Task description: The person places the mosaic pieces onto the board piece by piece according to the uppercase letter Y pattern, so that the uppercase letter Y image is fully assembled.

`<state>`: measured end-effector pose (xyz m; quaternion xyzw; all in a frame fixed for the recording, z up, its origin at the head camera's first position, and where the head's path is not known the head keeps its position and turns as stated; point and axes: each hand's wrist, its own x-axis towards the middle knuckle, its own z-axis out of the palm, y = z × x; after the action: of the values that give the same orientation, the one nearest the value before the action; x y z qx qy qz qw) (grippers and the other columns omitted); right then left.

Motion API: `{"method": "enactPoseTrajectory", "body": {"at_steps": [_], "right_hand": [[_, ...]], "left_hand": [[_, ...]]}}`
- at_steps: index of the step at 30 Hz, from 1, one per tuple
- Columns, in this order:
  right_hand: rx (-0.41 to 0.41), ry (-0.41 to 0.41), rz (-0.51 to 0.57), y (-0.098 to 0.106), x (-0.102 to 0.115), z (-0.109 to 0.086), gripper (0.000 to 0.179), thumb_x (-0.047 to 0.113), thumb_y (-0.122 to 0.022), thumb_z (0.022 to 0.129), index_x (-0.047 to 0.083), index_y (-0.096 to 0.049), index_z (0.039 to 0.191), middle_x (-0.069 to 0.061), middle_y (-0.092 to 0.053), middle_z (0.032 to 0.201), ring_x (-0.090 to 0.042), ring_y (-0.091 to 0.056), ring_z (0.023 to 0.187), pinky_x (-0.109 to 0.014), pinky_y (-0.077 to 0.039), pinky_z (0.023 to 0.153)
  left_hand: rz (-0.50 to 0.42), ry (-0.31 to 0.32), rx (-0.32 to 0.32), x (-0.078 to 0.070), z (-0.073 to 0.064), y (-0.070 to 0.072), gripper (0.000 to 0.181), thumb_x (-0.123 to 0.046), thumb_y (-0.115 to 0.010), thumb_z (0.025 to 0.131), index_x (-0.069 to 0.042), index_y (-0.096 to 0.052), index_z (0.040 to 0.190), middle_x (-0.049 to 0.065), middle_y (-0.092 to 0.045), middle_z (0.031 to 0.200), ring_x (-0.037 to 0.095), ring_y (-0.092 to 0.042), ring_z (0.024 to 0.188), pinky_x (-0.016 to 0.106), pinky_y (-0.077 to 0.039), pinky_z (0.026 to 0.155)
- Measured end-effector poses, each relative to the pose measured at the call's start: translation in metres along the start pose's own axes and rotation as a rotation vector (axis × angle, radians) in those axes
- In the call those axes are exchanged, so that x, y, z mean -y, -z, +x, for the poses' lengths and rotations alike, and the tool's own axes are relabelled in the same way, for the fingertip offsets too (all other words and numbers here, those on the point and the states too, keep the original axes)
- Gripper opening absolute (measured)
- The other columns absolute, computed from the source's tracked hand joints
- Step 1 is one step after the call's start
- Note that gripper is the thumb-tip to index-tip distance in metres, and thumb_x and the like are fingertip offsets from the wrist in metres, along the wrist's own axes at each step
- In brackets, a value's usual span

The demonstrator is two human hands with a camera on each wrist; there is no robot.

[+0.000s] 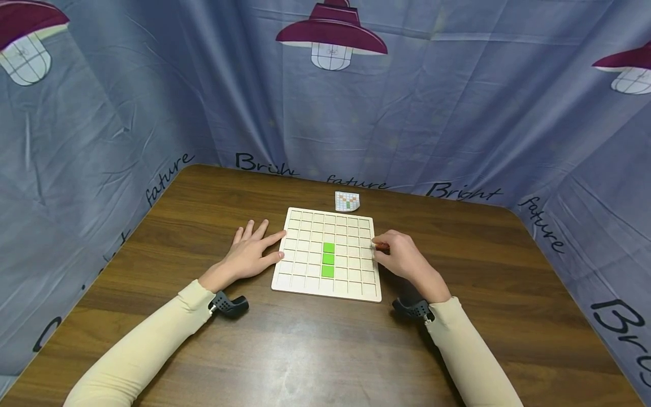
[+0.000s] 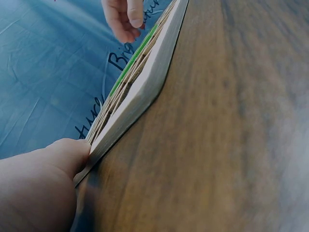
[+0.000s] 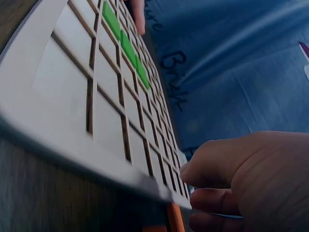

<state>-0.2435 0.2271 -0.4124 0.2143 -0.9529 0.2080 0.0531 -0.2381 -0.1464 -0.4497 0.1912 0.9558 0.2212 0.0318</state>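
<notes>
A pale square grid board (image 1: pixel 300 277) lies on the table, with 3 green tiles (image 1: pixel 328 259) set in a column near its middle. My left hand (image 1: pixel 247 252) lies spread at the board's left side, forefinger and thumb tips at its edge. In the left wrist view, the thumb (image 2: pixel 72 153) meets the board's rim. My right hand (image 1: pixel 402 254) is at the right edge, fingers bent and thumb close to them. Orange pieces (image 3: pixel 175 217) show beside the board's edge close to these fingers; I cannot tell whether the hand grips one.
Behind the board lies a small card (image 1: pixel 347 201) printed with a coloured grid pattern. The brown wooden table (image 1: pixel 305 350) reaches back to a blue curtain (image 1: pixel 325 118) with printed lamps and lettering, which encloses the far side and both flanks.
</notes>
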Motion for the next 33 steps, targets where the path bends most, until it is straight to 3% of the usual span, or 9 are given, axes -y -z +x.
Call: {"method": "enactPoseTrajectory", "body": {"at_steps": [8, 12, 19, 26, 33], "right_hand": [[0.014, -0.087, -0.04, 0.011, -0.017, -0.015, 0.033, 0.007, -0.071, 0.085, -0.004, -0.074, 0.115, -0.016, -0.071, 0.099, -0.024, -0.059, 0.08, -0.036, -0.05, 0.072], [0.025, -0.09, -0.056, 0.013, -0.023, -0.02, 0.032, 0.007, -0.07, 0.085, -0.005, -0.074, 0.115, -0.017, -0.072, 0.102, -0.025, -0.061, 0.083, -0.041, -0.053, 0.076], [0.027, -0.109, -0.052, 0.014, -0.028, -0.021, 0.032, 0.005, -0.071, 0.085, -0.005, -0.074, 0.115, -0.016, -0.07, 0.098, -0.026, -0.057, 0.082, -0.037, -0.049, 0.073], [0.023, -0.12, -0.058, 0.013, -0.034, -0.02, 0.031, 0.003, -0.07, 0.086, -0.006, -0.074, 0.115, -0.021, -0.072, 0.108, -0.027, -0.06, 0.085, -0.042, -0.054, 0.079], [0.037, -0.126, -0.065, 0.009, -0.039, -0.02, 0.028, 0.003, -0.07, 0.086, -0.004, -0.075, 0.112, -0.019, -0.072, 0.104, -0.027, -0.058, 0.086, -0.042, -0.053, 0.08]], "left_hand": [[-0.006, 0.0, 0.007, 0.0, 0.001, -0.001, 0.06, -0.048, -0.053, 0.103, -0.026, -0.041, 0.158, 0.028, -0.019, 0.167, 0.058, -0.005, 0.154, 0.073, -0.004, 0.121], [-0.003, 0.001, 0.005, 0.001, 0.001, -0.001, 0.06, -0.047, -0.053, 0.103, -0.027, -0.041, 0.158, 0.028, -0.019, 0.168, 0.058, -0.006, 0.154, 0.073, -0.004, 0.121], [0.01, -0.006, -0.003, 0.001, 0.001, -0.001, 0.06, -0.047, -0.053, 0.102, -0.026, -0.042, 0.157, 0.028, -0.02, 0.167, 0.059, -0.007, 0.153, 0.074, -0.005, 0.12], [0.006, 0.0, 0.002, 0.001, 0.002, 0.0, 0.06, -0.047, -0.053, 0.103, -0.027, -0.042, 0.158, 0.028, -0.019, 0.168, 0.058, -0.006, 0.153, 0.073, -0.004, 0.121], [0.003, 0.0, 0.001, 0.0, 0.001, 0.0, 0.06, -0.047, -0.053, 0.103, -0.026, -0.042, 0.157, 0.028, -0.02, 0.167, 0.059, -0.006, 0.153, 0.073, -0.004, 0.121]]}}
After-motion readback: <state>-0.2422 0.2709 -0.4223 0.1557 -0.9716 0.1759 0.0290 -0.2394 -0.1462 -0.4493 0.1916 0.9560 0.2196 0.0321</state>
